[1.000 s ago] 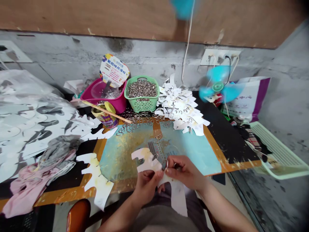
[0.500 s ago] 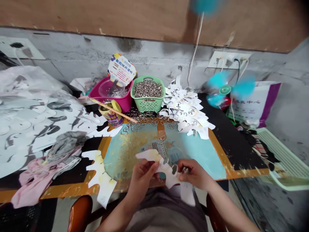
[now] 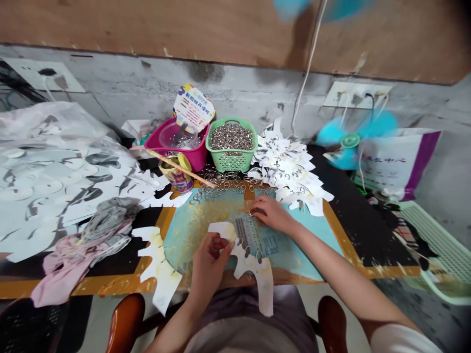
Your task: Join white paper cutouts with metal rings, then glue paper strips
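My left hand [image 3: 210, 260] pinches a white scalloped cut-out piece [image 3: 264, 282] by its upper part, near a yellowish smear. Several metal rings [image 3: 259, 256] sit along the piece's edge, and its long end hangs over the table's front edge. Farther out, my right hand [image 3: 274, 214] has its fingertips closed at a loose metal ring [image 3: 249, 214] on the blue-green mat [image 3: 195, 245]. A second white cut-out [image 3: 158, 264], yellow-stained along its notched edge, lies left of my left hand and juts over the front edge.
Loose metal rings [image 3: 221, 184] lie before a green basket [image 3: 231, 161] full of them. Around stand a pink basket [image 3: 196, 157], a tin [image 3: 180, 181] with a stick across it, stacked cut-outs [image 3: 294, 171], a cloth [image 3: 69, 260] and a spinning fan [image 3: 349, 141].
My right hand has left the cut-out and moved forward to the loose ring on the mat. My left hand still holds the cut-out, whose right end now hangs free.
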Demonstrator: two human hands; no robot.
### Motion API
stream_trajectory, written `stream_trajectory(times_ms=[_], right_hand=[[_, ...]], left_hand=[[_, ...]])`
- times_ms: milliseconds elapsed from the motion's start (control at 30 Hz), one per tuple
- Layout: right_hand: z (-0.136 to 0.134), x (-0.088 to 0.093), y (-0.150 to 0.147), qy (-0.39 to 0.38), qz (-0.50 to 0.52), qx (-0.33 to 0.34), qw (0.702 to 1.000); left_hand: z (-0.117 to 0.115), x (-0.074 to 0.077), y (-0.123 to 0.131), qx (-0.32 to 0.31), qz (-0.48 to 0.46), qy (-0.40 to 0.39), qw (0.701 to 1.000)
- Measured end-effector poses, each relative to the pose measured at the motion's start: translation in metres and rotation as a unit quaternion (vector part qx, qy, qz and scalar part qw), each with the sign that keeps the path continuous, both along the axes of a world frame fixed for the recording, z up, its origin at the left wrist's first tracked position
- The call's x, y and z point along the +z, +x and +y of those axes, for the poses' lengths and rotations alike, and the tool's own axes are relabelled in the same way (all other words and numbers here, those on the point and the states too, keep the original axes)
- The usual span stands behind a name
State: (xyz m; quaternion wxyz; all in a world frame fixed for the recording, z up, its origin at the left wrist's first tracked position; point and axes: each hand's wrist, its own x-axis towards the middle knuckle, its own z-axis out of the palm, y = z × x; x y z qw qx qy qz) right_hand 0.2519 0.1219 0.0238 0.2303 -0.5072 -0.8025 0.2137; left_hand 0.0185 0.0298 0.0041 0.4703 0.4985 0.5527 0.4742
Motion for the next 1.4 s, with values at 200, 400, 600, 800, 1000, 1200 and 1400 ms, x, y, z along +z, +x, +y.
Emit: stream_trajectory(times_ms=[200, 400, 600, 800, 1000, 1200, 1400], right_hand=[[-0.021, 0.007, 0.0, 0.003, 0.01, -0.062, 0.998], [-0.056, 0.033, -0.025, 0.039, 0.118, -0.073, 0.99], [-0.063, 0.033, -0.055, -0.133, 0.329, -0.054, 0.933], [-0.059, 0.019, -0.072, -0.226, 0.464, -0.072, 0.854], [-0.061, 0.016, -0.073, -0.217, 0.491, -0.103, 0.837], [-0.062, 0.013, -0.075, -0.184, 0.457, -0.114, 0.863], [-0.067, 0.009, -0.075, -0.116, 0.373, -0.128, 0.912]], left_hand=[[-0.003, 0.003, 0.0, 0.034, -0.06, 0.004, 0.998], [0.002, 0.003, 0.003, 0.053, -0.124, 0.005, 0.991], [0.006, 0.004, 0.006, 0.081, -0.225, 0.005, 0.971], [0.004, 0.006, 0.008, 0.08, -0.263, -0.021, 0.961], [0.002, 0.012, 0.009, 0.068, -0.287, -0.037, 0.955], [-0.003, 0.012, 0.011, 0.052, -0.27, -0.057, 0.96], [-0.004, 0.008, 0.01, 0.069, -0.235, -0.036, 0.969]])
